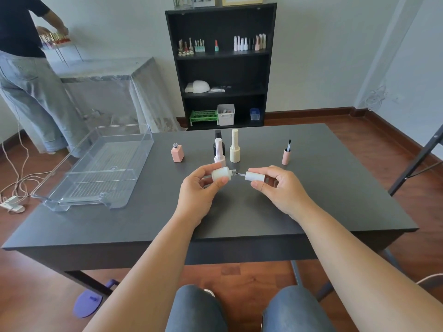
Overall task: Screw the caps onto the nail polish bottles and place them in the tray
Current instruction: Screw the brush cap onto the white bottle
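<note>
Between the hands, left hand [203, 185] grips white bottle [221, 174], right hand [273, 185] pinches its brush cap [254, 176], unscrewed; clear tray [96, 164] holds nothing yet.

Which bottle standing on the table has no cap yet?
The square pink bottle nearest the clear tray: its bare threaded neck shows, while the three bottles standing to its right all wear tall caps.
</note>
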The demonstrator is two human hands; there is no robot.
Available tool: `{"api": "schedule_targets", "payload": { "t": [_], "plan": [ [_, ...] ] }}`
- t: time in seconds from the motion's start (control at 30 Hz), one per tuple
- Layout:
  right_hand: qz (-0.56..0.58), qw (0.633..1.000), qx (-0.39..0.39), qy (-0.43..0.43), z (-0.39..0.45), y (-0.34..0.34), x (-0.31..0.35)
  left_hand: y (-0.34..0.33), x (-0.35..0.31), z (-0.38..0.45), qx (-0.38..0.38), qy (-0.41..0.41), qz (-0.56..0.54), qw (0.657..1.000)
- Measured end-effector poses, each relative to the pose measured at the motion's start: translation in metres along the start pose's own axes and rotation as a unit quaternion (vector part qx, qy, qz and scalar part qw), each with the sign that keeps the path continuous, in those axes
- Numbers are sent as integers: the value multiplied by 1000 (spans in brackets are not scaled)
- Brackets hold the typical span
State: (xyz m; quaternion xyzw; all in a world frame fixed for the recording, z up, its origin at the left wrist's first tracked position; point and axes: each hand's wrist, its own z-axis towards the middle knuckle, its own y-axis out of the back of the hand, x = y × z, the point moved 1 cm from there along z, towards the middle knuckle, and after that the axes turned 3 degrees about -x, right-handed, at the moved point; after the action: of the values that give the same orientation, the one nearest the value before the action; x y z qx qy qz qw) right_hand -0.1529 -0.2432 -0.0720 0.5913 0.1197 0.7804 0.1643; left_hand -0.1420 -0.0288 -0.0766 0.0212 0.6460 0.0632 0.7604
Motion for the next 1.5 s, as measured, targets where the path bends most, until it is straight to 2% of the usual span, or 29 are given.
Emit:
{"api": "schedule_targets", "payload": {
  "t": [0.27,0.4,0.57,0.8,1.03,1.17,1.27,1.33,1.5],
  "plan": [
    [-101,992,36,66,-6,-1,8,-3,-1,-1,65,-18,35,997],
    [-142,981,-9,135,-12,-3,13,-3,-2,-1,74,-6,47,996],
    [-111,975,-85,172,-18,0,15,-3,-4,-2,92,10,21,996],
    [-134,963,-73,223,-17,1,21,-1,-3,1,123,14,8,992],
    [-109,988,17,107,-7,2,25,3,-1,1,128,-5,-37,991],
    [-37,999,20,-14,-5,-6,23,3,-2,0,123,-5,-50,991],
    [73,992,80,-60,-5,-10,22,3,-2,-1,113,-8,-43,993],
    [126,987,90,-51,-7,-11,19,3,-2,-1,108,-9,-42,993],
    [12,1000,0,6,-4,-13,16,3,-2,-1,108,-1,-41,993]
  ]
}}
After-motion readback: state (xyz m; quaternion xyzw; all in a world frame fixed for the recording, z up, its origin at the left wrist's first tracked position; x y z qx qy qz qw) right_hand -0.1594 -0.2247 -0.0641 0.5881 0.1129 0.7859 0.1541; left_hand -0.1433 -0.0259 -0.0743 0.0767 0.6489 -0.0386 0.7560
